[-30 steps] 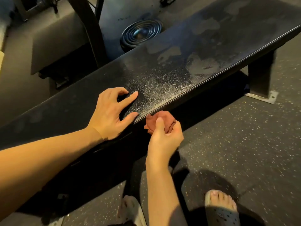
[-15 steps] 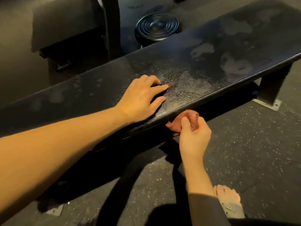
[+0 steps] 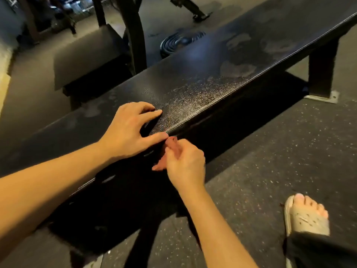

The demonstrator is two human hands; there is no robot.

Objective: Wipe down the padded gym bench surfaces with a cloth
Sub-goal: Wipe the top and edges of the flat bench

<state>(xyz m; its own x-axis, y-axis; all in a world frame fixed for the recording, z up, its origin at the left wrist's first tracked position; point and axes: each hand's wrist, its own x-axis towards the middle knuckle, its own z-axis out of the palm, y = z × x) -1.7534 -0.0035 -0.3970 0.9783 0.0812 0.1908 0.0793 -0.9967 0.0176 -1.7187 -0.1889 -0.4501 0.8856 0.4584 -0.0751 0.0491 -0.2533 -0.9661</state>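
A long black padded bench (image 3: 212, 78) runs from lower left to upper right, its top marked with pale smears. My left hand (image 3: 129, 130) rests on the pad near its front edge, fingers spread. Just below that edge my right hand (image 3: 185, 163) grips a reddish cloth (image 3: 171, 141) bunched against the bench's front side. Only a small bit of the cloth shows above my fingers and at the left of my palm; the rest is hidden in my hand.
A black weight plate (image 3: 179, 43) lies on the floor behind the bench. A second dark pad (image 3: 87, 57) and upright posts (image 3: 135, 35) stand at back left. The bench leg (image 3: 320, 74) is at right. My sandalled foot (image 3: 307, 215) is on the speckled rubber floor.
My right hand with the cloth has slid left along the bench's front edge, closer to my left thumb. The view has shifted; my left hand stays on the pad.
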